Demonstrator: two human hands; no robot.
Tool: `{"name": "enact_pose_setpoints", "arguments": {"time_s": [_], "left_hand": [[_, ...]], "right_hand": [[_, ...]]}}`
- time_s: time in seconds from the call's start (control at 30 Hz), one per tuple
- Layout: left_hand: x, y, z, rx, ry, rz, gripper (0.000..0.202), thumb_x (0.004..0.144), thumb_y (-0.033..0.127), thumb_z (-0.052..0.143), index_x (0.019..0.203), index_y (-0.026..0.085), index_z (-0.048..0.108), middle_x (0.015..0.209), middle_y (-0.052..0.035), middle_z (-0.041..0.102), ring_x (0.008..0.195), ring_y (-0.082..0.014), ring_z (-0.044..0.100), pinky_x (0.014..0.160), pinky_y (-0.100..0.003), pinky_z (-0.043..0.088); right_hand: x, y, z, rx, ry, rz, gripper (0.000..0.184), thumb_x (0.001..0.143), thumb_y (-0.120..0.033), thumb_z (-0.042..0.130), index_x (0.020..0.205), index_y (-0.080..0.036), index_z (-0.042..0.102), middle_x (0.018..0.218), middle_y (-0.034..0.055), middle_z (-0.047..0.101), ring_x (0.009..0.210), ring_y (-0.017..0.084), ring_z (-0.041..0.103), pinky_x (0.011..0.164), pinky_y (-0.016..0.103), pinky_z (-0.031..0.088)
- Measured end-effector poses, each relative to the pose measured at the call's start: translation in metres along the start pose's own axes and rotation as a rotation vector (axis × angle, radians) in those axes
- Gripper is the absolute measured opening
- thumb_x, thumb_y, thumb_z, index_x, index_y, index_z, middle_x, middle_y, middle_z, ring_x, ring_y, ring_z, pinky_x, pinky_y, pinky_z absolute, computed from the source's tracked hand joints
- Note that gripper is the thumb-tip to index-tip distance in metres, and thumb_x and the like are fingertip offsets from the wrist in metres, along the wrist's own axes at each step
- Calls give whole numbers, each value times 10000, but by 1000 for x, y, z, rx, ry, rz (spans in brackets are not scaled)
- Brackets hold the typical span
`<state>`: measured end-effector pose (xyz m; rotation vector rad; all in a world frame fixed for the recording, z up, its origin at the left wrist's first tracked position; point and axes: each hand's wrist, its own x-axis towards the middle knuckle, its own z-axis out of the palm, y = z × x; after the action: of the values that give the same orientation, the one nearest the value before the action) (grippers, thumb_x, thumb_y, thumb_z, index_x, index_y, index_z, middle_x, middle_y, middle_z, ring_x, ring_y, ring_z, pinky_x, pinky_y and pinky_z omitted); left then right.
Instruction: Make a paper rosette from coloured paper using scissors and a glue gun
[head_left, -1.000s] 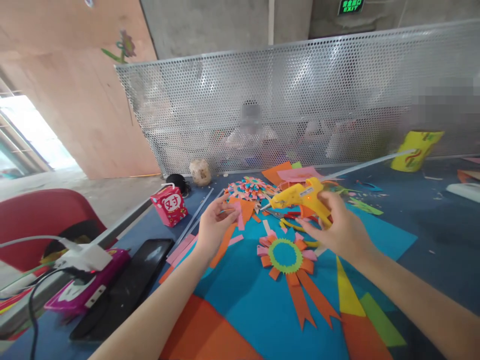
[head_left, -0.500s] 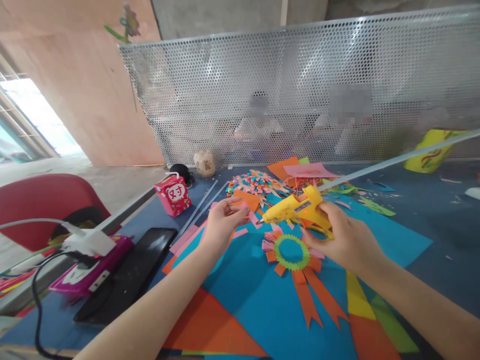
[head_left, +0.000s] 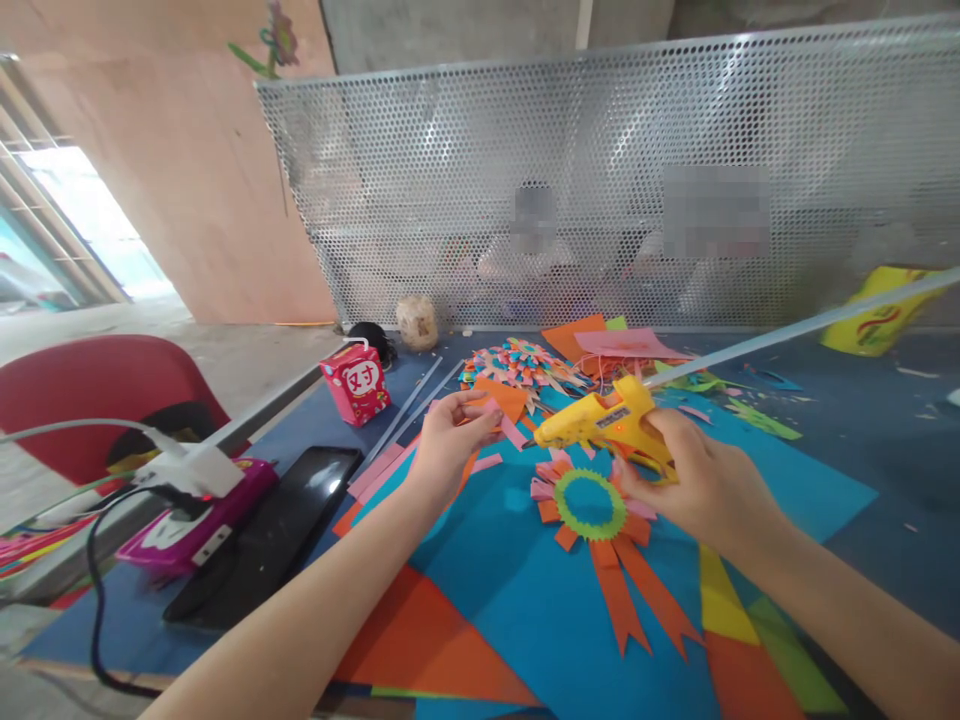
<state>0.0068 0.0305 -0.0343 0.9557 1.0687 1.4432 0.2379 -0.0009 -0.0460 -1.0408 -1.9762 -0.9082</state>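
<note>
My right hand (head_left: 694,465) is wrapped round the handle of a yellow glue gun (head_left: 600,415), with a long translucent glue stick (head_left: 795,340) out of its back end. The nozzle points left, close to a small pink paper strip (head_left: 513,432). My left hand (head_left: 457,440) pinches that strip between thumb and fingers. Below the gun lies a paper rosette (head_left: 626,510) with a green toothed ring, pink and orange loops and two orange tails. It rests on a blue paper sheet (head_left: 480,580).
Behind stands a perforated metal screen (head_left: 465,170), with people beyond it. A pile of colourful paper pieces (head_left: 521,365) lies at the back. To the left are a pink drink carton (head_left: 355,385), a black phone (head_left: 262,540) and a purple power strip (head_left: 232,535). A yellow cup (head_left: 874,315) stands back right.
The whole view has shifted slightly, so things sit a little further right. My hands keep their holds on the strip and the glue gun; the nozzle stays near the strip.
</note>
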Motion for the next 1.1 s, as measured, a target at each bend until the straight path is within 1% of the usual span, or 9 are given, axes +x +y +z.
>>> {"name": "enact_pose_setpoints", "arguments": {"time_s": [0.3,0.57,0.67,0.9,1.1], "left_hand": [[-2,1,-1,16,4,-1,281,684,43,636,943,96,539,653,-13,605,592,-116,621,573,-224,528],[-3,2,1,11,-10,-3,257,683,56,642,917,98,543,681,-28,617,592,-110,613,567,-222,524],[-4,3,2,-4,-7,-9,249,686,45,631,911,98,538,683,-30,618,588,-111,613,564,-225,521],[-4,5,1,-67,-16,-15,241,671,44,646,876,104,535,659,-26,620,590,-120,621,579,-237,524],[-4,6,-1,-28,-9,-13,209,712,37,605,900,93,531,648,-19,613,568,-101,614,574,-217,528]], "right_hand": [[0,4,-3,-19,12,-9,239,790,-284,463,944,-102,477,748,93,623,534,173,609,339,217,381],[3,0,-1,14,11,-14,213,791,-263,465,948,-119,470,729,76,622,487,153,580,320,211,342],[1,-1,-1,15,16,-20,216,783,-261,475,955,-131,463,730,65,620,511,158,588,336,210,351],[-1,-2,-1,12,-24,-26,209,781,-239,473,973,-158,453,763,59,626,529,166,592,345,222,345],[0,1,-3,27,-38,-3,207,795,-255,458,975,-155,458,764,68,626,507,163,579,336,228,346]]}}
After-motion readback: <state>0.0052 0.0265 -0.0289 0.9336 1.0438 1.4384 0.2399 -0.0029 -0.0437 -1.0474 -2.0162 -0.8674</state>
